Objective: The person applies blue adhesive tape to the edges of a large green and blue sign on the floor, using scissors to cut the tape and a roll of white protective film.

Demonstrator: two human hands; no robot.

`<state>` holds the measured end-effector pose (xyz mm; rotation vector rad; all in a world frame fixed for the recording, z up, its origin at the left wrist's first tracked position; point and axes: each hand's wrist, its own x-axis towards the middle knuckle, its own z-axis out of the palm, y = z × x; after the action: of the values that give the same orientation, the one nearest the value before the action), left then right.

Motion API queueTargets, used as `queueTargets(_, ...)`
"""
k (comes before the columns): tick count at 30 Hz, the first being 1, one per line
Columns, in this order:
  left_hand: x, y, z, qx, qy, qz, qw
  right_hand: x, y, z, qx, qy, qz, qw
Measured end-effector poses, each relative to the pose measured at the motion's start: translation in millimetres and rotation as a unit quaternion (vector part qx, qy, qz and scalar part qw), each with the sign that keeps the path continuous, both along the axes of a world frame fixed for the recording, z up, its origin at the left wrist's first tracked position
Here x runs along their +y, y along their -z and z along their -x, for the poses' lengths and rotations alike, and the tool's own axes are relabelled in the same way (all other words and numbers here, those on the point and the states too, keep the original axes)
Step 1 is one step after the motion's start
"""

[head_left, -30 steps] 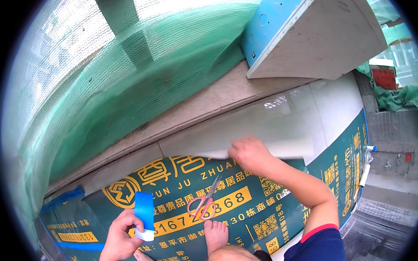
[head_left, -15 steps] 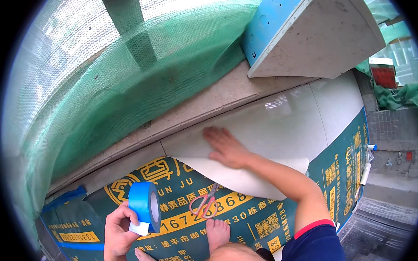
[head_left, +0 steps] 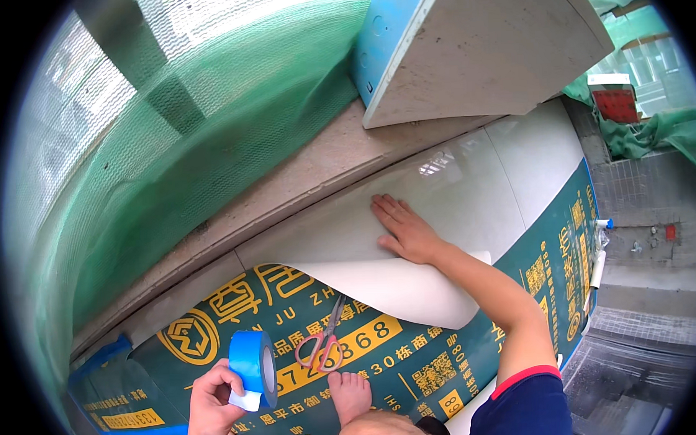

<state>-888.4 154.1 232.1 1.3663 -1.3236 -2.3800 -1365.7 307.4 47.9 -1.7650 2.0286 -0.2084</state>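
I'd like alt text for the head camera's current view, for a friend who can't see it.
A person's left hand holds blue tape while their right hand rests, fingers spread, on pale tile. Below it, a green printed sheet is folded back, showing its white underside; scissors lie on the sheet near a bare foot.

A hand can slide over the pale tile floor (head_left: pixel 469 186) to either side of the right hand (head_left: pixel 404 229), which lies palm down there. Beyond it the raised ledge (head_left: pixel 346 160) bounds that strip, with green netting (head_left: pixel 231 152) and a leaning panel (head_left: pixel 488 55) behind. Nearer the body, the curled-back flap (head_left: pixel 400 288) and the right forearm (head_left: pixel 496 289) crossing it block a low path. On the green sheet (head_left: pixel 166 377), scissors (head_left: pixel 327 348) and a bare foot (head_left: pixel 350 395) leave only a narrow gap toward the blue tape roll (head_left: pixel 250 367) in the left hand (head_left: pixel 214 402).
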Motion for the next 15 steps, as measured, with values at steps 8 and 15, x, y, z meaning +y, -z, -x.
queueTargets(8, -2.4, -8.6, 16.5, 0.021, 0.013, 0.006, 1.000, 19.8, -2.6, 163.5, 0.213, 0.351, -0.171, 0.896)
queueTargets(15, 8.2, -8.0, 9.9, 0.018, 0.037, -0.008, 0.999, 25.2, -82.9, 42.5, 0.052, 0.284, 0.212, 0.934)
